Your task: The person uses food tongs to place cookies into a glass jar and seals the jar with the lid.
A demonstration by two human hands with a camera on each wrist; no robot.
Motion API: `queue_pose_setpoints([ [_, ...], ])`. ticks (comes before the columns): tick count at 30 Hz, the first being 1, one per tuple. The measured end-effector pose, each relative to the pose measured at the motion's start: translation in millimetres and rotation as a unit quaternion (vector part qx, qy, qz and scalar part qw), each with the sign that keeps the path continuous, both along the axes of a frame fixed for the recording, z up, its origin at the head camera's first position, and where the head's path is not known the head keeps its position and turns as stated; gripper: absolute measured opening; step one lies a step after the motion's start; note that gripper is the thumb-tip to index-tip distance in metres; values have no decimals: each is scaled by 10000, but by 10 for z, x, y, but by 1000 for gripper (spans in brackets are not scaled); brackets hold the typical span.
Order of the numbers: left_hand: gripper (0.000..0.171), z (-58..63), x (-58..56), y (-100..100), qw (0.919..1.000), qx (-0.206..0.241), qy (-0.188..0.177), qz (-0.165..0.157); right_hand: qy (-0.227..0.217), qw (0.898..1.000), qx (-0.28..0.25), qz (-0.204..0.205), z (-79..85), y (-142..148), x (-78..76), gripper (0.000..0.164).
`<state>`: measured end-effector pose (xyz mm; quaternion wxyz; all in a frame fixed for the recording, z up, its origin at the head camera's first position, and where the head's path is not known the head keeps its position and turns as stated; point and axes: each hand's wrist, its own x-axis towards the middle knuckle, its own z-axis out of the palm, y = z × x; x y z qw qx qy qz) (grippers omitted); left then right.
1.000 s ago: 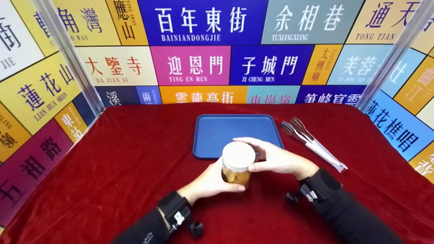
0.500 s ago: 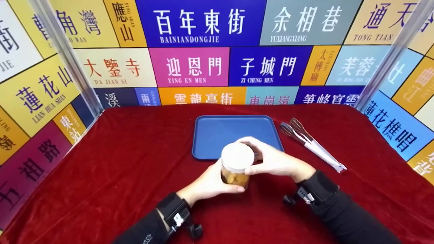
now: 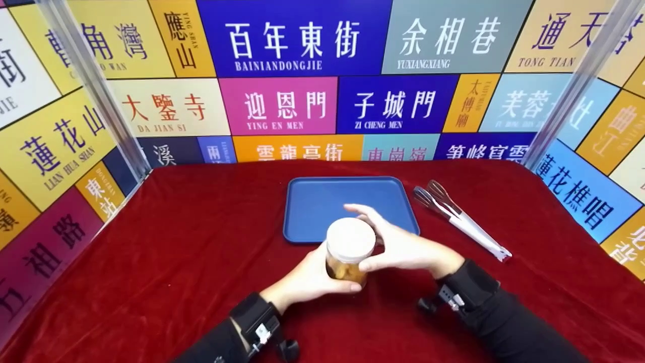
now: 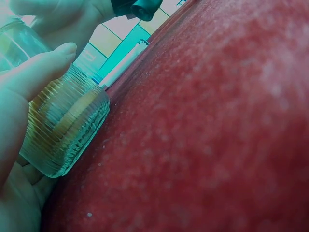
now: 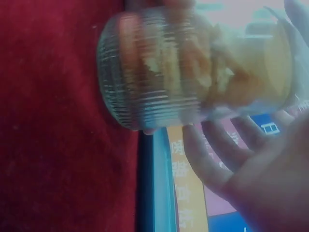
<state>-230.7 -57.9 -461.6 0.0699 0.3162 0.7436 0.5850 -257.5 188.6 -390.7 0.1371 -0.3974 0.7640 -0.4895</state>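
A clear glass jar (image 3: pixel 347 272) of yellow-brown pieces stands upright under a white lid (image 3: pixel 351 237) in the head view. My left hand (image 3: pixel 307 280) grips the jar body, thumb across its near side. The ribbed lower glass shows close up in the left wrist view. Around the lid, my right hand (image 3: pixel 408 249) is spread wide: its thumb lies at the lid's near right edge, and the index finger reaches out beyond the far side. The right wrist view catches the jar's contents (image 5: pixel 193 63) blurred, with several fingers (image 5: pixel 207 154) extended beside it.
Just beyond the jar lies a blue tray (image 3: pixel 327 206), partly covered by the right hand. Metal tongs (image 3: pixel 468 224) rest to its right on the red cloth (image 3: pixel 201 242). Panels with printed characters (image 3: pixel 297 38) rise behind the table.
My right fingers curled in around the lid half a second ago and have since spread off it. The left hand keeps its grip on the jar. The head view has tilted up slightly.
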Motion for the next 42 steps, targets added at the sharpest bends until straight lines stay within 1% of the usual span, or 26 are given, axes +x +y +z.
queue_pose_setpoints([
  [2,98,3,2,0,10000,-31,4,25,-345,9985,-245,342,-8,34,-36,103],
  [5,99,0,11,6,10000,-66,16,25,-750,9927,-596,736,-46,81,-86,94],
  [8,99,-1,21,8,10000,-75,51,6,-807,9902,-734,872,-81,99,-106,84],
  [12,100,10,19,-3,9999,-83,78,20,-651,9914,-732,872,-70,83,-113,77],
  [23,102,-15,10,3,9999,-93,7,75,-508,9933,-634,818,-60,73,-123,73],
  [26,102,-22,9,-1,9999,-127,22,113,-295,9971,-457,528,-41,49,-90,73],
  [28,103,-21,10,-4,9999,-92,-6,86,-28,9994,-260,217,-22,15,-47,74],
  [31,103,-3,14,-8,10000,-43,-5,40,299,9992,18,-250,7,-36,22,76],
  [34,103,19,18,-8,10000,-2,-18,11,434,9982,103,-411,12,-59,49,78],
  [37,102,24,22,-6,10000,-9,-28,17,336,9990,115,-260,6,-40,31,82],
  [39,101,20,24,-6,10000,-45,-44,30,161,9999,54,-2,-7,-8,-1,88],
  [42,100,8,25,-6,9999,-108,-59,74,-282,9983,-202,458,-29,46,-61,94],
])
